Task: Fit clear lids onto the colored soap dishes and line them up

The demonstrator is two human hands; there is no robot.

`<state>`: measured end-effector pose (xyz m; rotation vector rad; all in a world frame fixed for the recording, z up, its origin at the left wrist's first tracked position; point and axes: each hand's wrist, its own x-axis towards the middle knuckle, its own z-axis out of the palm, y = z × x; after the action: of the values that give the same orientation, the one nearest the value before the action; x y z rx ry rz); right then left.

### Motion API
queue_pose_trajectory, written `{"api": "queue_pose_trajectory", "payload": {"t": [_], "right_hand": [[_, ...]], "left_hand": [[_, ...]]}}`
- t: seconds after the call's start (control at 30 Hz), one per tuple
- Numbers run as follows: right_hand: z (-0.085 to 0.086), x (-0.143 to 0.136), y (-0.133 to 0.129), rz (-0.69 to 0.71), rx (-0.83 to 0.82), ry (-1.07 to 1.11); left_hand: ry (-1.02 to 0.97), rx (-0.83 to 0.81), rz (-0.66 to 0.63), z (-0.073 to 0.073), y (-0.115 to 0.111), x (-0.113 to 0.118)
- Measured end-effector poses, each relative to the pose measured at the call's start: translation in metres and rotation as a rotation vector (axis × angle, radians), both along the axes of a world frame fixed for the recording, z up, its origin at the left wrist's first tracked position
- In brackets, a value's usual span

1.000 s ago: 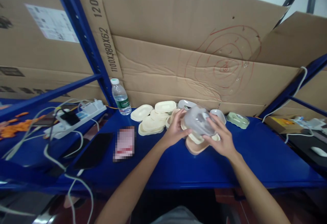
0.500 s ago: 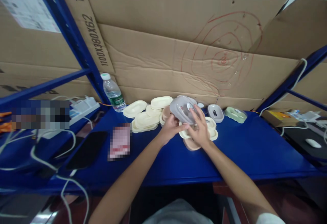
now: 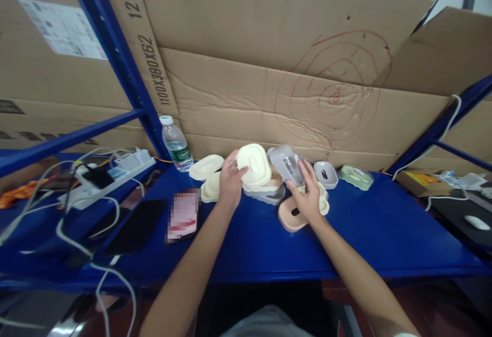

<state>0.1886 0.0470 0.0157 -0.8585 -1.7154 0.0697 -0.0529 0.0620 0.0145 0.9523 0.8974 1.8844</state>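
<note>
My left hand (image 3: pixel 230 181) grips a cream plastic dish (image 3: pixel 253 164) by its left edge, tilted up above a pile. Below it lie more cream pieces and a grey dish (image 3: pixel 272 196). In my right hand (image 3: pixel 308 193) is a see-through plastic cover (image 3: pixel 286 163), slightly blurred, held by its right side with thumb and fingers. A beige-pink dish (image 3: pixel 290 215) with a dark slot lies under that hand, and cream dishes (image 3: pixel 324 201) show partly behind it. Left of my left hand are further cream dishes (image 3: pixel 209 188) and a cream oval piece (image 3: pixel 206 167).
At the back stand a grey dish (image 3: pixel 326 174), a green dish (image 3: pixel 356 176) and a water bottle (image 3: pixel 177 145). To the left are a pink-covered phone-like item (image 3: pixel 183 215), a black slab (image 3: pixel 136 227), cables and a power strip (image 3: pixel 132 162). Cardboard (image 3: pixel 230 70) walls the back.
My hands have moved apart from the grey dish with its clear cover. My left hand went left and now holds a cream dish; a grey dish now lies on the pile, and the right hand keeps a clear cover.
</note>
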Motion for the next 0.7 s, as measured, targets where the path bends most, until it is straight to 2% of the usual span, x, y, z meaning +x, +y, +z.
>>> {"api": "queue_pose_trajectory", "payload": {"t": [0.13,0.23,0.53,0.7], "right_hand": [[0.002,-0.003,-0.005,0.038,0.000,-0.088],[0.003,-0.005,-0.008,0.059,0.033,-0.148],[0.005,-0.005,-0.010,0.069,0.082,-0.242],[0.002,-0.004,-0.007,0.087,0.073,-0.260]], "left_hand": [[-0.044,-0.067,0.297,-0.007,0.019,-0.043],[-0.037,-0.106,0.439,-0.011,0.028,-0.068],[0.157,-0.177,0.580,-0.020,0.038,-0.109],[0.407,-0.180,0.577,-0.026,0.041,-0.121]]}}
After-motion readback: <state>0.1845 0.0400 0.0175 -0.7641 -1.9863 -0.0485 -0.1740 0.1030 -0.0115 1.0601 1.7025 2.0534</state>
